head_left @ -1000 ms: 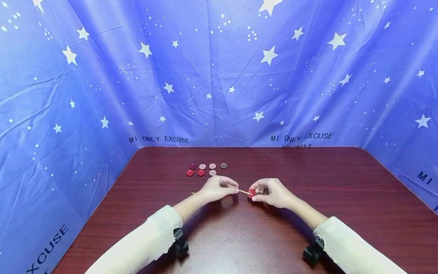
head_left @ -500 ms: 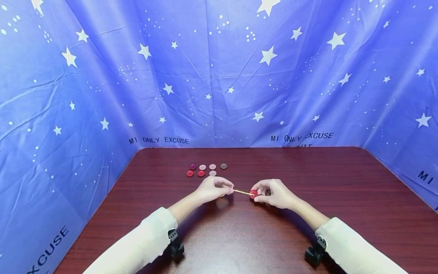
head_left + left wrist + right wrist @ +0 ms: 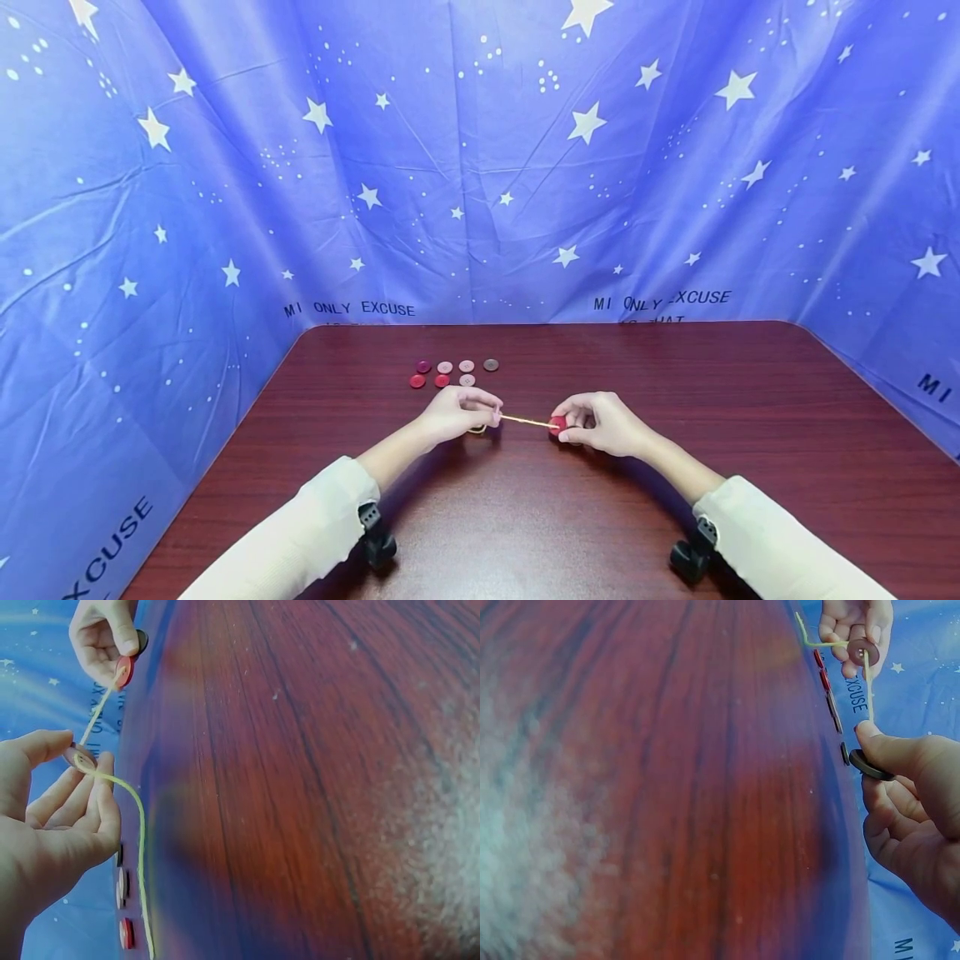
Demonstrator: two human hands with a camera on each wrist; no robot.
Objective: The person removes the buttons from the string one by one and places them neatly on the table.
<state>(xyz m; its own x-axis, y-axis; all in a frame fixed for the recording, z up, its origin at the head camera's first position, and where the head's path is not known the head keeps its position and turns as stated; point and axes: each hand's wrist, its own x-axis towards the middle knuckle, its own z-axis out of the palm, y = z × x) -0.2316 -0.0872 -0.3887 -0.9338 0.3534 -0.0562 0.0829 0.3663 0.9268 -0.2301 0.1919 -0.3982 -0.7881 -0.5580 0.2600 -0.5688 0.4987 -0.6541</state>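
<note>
My left hand [image 3: 461, 414] pinches a pinkish button [image 3: 80, 757] between thumb and fingertips. A yellow string [image 3: 527, 421] passes through that button, and its loose tail hangs down past the fingers in the left wrist view. Across from it, my right hand [image 3: 600, 423] pinches a red button [image 3: 124, 670] and a dark button [image 3: 870, 765] together. The string stretches from the red button to the pinkish one, nearly straight. In the right wrist view the thumb hides most of the red button. Both hands are just above the table.
Behind my left hand, loose buttons lie in two rows on the dark red table [image 3: 480, 517]: a purple one [image 3: 423, 367], red ones [image 3: 417, 381], pale pink ones [image 3: 467, 366] and a grey-brown one [image 3: 491, 365]. A blue star-printed curtain [image 3: 465, 167] surrounds the table.
My left hand has moved left, away from the right hand, and more string shows between them. The string's tail has drawn in beneath the left hand. My right hand has barely shifted.
</note>
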